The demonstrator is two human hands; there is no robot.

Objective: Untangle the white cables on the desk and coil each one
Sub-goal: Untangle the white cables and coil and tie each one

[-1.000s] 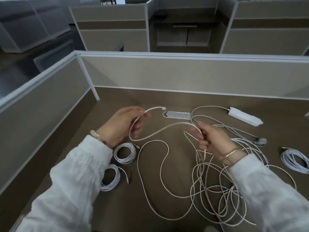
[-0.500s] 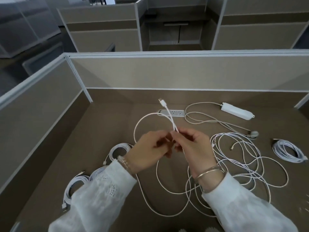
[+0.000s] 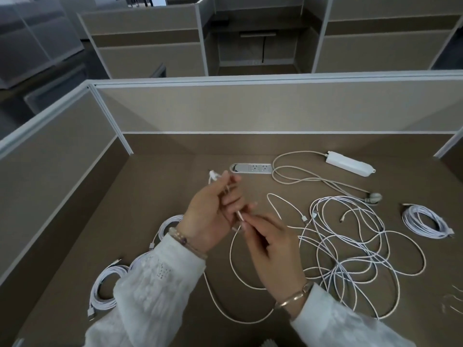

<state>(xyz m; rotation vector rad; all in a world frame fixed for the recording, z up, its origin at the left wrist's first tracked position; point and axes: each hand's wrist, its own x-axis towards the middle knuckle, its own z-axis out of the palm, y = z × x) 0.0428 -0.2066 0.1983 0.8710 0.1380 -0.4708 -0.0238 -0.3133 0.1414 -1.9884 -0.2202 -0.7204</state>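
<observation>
Two hands work above the brown worktop (image 3: 155,196), both in white embroidered sleeves. The left hand (image 3: 210,211) is raised with its fingers curled round one thin white cable (image 3: 233,261); that cable's white plug end (image 3: 212,175) sticks out past the fingertips at the upper left. The right hand (image 3: 273,249) pinches the same cable between thumb and fingertips just below the left hand's fingers, so the two hands nearly touch. From the pinch the cable drops in one long loose loop to the worktop and runs under the right wrist.

To the right of the hands lies one loose tangle of white cables (image 3: 355,246), its loops overlapping; how many cables it holds cannot be told, though three small plug ends show near its upper edge. Three finished white coils lie on the worktop: two on the left, one near coil (image 3: 104,286) by the left sleeve and one far coil (image 3: 169,224) partly hidden behind the left wrist, and a third right-hand coil (image 3: 426,221) well apart at the right edge.

At the back, one silver socket panel (image 3: 251,168) with two outlets is set into the worktop. Beside it lies one white power strip (image 3: 349,163), its thicker grey-white cord (image 3: 300,179) looping to a round plug (image 3: 374,197).
</observation>
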